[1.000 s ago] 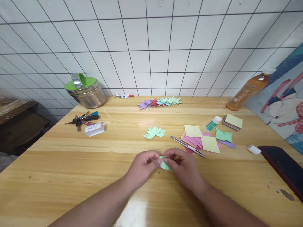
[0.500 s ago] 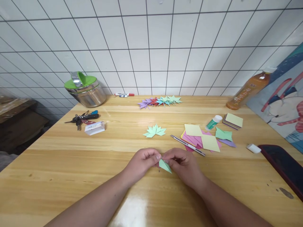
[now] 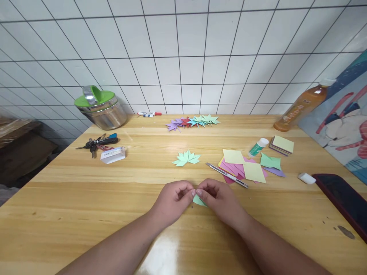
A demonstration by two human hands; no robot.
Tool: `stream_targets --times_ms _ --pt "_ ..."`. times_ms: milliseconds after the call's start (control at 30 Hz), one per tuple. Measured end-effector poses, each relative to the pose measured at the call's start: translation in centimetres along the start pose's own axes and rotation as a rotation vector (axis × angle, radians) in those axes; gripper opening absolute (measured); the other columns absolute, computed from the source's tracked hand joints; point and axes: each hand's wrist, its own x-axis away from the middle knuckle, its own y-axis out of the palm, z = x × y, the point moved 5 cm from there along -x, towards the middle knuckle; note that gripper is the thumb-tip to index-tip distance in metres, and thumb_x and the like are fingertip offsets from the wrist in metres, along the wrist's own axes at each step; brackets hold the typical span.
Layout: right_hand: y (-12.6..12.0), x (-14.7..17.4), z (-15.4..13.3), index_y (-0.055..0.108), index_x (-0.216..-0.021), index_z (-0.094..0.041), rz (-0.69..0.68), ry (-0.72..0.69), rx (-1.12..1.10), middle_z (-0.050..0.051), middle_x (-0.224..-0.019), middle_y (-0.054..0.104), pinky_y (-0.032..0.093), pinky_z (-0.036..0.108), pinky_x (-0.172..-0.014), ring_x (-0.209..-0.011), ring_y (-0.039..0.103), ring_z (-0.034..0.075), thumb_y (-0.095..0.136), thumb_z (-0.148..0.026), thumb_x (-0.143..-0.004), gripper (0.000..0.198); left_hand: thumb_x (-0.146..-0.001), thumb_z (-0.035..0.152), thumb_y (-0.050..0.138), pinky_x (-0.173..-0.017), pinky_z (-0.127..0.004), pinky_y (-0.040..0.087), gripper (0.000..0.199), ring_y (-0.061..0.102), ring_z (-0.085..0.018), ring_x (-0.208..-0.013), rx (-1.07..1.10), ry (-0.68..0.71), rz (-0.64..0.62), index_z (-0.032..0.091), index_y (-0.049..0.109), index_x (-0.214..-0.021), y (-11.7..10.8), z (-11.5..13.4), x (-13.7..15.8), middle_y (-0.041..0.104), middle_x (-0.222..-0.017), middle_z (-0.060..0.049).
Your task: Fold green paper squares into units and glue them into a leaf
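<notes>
A small piece of light green folded paper (image 3: 199, 201) is pinched between my two hands, low over the front middle of the table. My left hand (image 3: 175, 199) grips its upper left edge with thumb and fingertips. From the other side, my right hand (image 3: 219, 198) holds it, thumb tip almost touching the left thumb. Fingers cover most of the paper, so its full shape is hidden. Just beyond the hands lies a green folded-paper leaf (image 3: 186, 157). A utility knife (image 3: 226, 175) rests to the right, against a spread of coloured paper squares (image 3: 254, 172).
Along the wall lie several folded leaves (image 3: 192, 122) and markers (image 3: 149, 114). At left are a steel pot (image 3: 101, 110), keys (image 3: 99, 144) and a small white box (image 3: 113, 155). At right stand a glue stick (image 3: 258, 147) and bottle (image 3: 304, 105), near an eraser (image 3: 306, 178) and phone (image 3: 342, 198).
My right thumb and fingers have shifted over the green paper, hiding more of it. Its lower tip showed clearly before. The thumbs are now closer together, and the view has shifted slightly.
</notes>
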Motion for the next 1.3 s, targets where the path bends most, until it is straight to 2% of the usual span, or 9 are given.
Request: stream_targets --times_ms 200,500,733,933,1067,1300 --pt "0.0 -0.1 -0.2 0.059 -0.069 -0.018 -0.008 -0.015 0.010 -0.003 -0.061 0.052 0.037 0.021 -0.055 -0.059 0.047 0.011 0.054 -0.037 -0.080 0.022 -0.081 0.030 0.050 -0.052 -0.020 0.034 0.024 0.045 -0.011 -0.053 -0.145 0.069 0.012 0.017 0.057 -0.062 -0.2 0.4 0.1 0.053 -0.056 0.002" --pt "0.1 -0.1 -0.3 0.056 -0.068 -0.018 -0.012 0.017 -0.004 -0.003 -0.060 0.049 0.034 0.021 -0.052 -0.056 0.043 0.010 0.056 -0.034 -0.076 0.018 -0.083 0.027 0.047 -0.054 -0.020 0.035 0.024 0.048 -0.012 -0.057 -0.204 0.105 0.004 0.017 0.055 -0.063 -0.1 0.5 0.1 0.054 -0.059 0.002" --pt "0.2 0.4 -0.7 0.048 -0.058 -0.018 0.028 -0.010 0.036 -0.005 -0.053 0.043 0.027 0.020 -0.046 -0.051 0.036 0.008 0.057 -0.029 -0.074 0.021 -0.083 0.024 0.046 -0.055 -0.020 0.035 0.025 0.047 -0.012 -0.057 -0.279 0.143 -0.009 0.017 0.054 -0.061 0.2 0.8 0.4 0.051 -0.058 0.002" --pt "0.2 0.1 -0.1 0.055 -0.066 -0.016 0.007 0.016 -0.065 -0.003 -0.058 0.047 0.032 0.021 -0.051 -0.055 0.041 0.009 0.056 -0.033 -0.077 0.020 -0.084 0.027 0.047 -0.058 -0.021 0.037 0.023 0.050 -0.013 -0.061 -0.201 0.116 0.046 0.016 0.059 -0.067 -0.5 0.5 0.2 0.056 -0.063 0.000" --pt "0.0 -0.2 0.2 0.055 -0.066 -0.016 0.029 0.041 -0.097 -0.003 -0.059 0.047 0.031 0.021 -0.050 -0.054 0.040 0.009 0.057 -0.032 -0.075 0.019 -0.084 0.030 0.048 -0.059 -0.021 0.038 0.024 0.050 -0.013 -0.062 -0.141 0.094 0.076 0.016 0.060 -0.070 -0.8 0.4 0.1 0.056 -0.064 0.000" --pt "-0.5 -0.4 0.1 0.050 -0.064 -0.017 0.092 -0.018 -0.130 -0.005 -0.056 0.043 0.030 0.020 -0.049 -0.052 0.038 0.008 0.057 -0.028 -0.075 0.017 -0.085 0.035 0.048 -0.060 -0.021 0.037 0.025 0.048 -0.013 -0.065 0.028 0.074 -0.015 0.015 0.060 -0.075 -0.2 0.4 0.1 0.055 -0.067 0.000"
